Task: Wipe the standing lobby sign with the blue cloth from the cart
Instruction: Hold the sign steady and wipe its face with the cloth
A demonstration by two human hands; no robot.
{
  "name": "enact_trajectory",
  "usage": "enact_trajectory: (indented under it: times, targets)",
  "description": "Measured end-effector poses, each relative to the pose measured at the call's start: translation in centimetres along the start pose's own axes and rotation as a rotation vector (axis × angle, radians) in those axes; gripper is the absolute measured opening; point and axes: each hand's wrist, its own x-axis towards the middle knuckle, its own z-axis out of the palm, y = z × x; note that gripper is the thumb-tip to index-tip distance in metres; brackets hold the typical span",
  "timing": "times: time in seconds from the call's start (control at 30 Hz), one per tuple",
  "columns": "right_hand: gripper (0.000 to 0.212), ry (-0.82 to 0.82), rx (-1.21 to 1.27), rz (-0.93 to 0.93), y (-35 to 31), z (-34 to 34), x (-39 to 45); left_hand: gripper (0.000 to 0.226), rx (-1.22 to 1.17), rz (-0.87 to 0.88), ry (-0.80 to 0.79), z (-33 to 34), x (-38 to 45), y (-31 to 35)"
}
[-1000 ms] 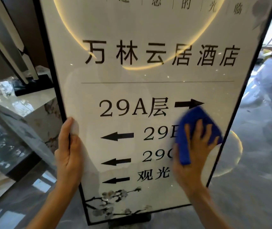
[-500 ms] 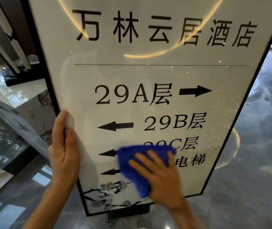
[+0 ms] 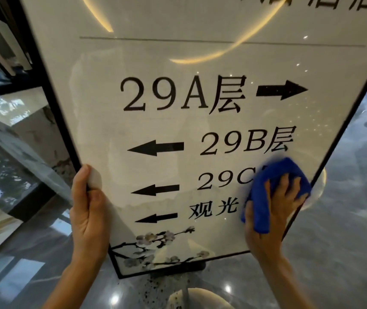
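Here, left hand [image 3: 89,210] fingers grasp sign [image 3: 178,123] edge, right hand [image 3: 276,217] presses blue cloth [image 3: 285,167], fingers flat

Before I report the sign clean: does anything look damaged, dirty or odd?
No damage shows on the sign. Dark specks dot the floor just under its bottom edge; spatter or stone pattern, I cannot tell.

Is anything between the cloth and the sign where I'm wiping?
Nothing visible. The right hand presses the cloth straight onto the sign at its lower right; the left hand grips the left edge, well clear.
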Motion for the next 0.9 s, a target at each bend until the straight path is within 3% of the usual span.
enact_trajectory:
  times: [0.13, 0.33, 0.47, 0.63, 0.7, 0.9]
  targets:
    - [0.081, -0.134, -0.077, -0.117, -1.9, 2.1, -6.3, 0.056, -0.005, 0.040, -0.002, -0.1, -0.2, -0.8]
    - [0.133, -0.424, -0.202, -0.429, -8.1, 4.5, -14.9, 0.055, -0.016, 0.075, 0.026, 0.0, -0.3, -1.3]
    - [0.112, -0.492, -0.201, -0.467, -10.9, 5.3, -18.6, 0.055, -0.011, 0.052, 0.017, -0.1, -0.3, -1.4]
    - [0.097, -0.593, -0.339, -0.561, -8.4, 3.8, -20.2, 0.055, -0.034, -0.061, 0.023, -0.1, -0.1, -0.7]
    - [0.102, -0.602, -0.401, -0.640, -6.6, 2.8, -20.0, 0.054, -0.016, -0.081, 0.008, -0.1, -0.2, -0.1]
    - [0.121, -0.636, -0.471, -0.527, -3.1, -0.9, -19.9, 0.051, 0.002, -0.250, -0.056, -1.0, 0.0, 2.0]
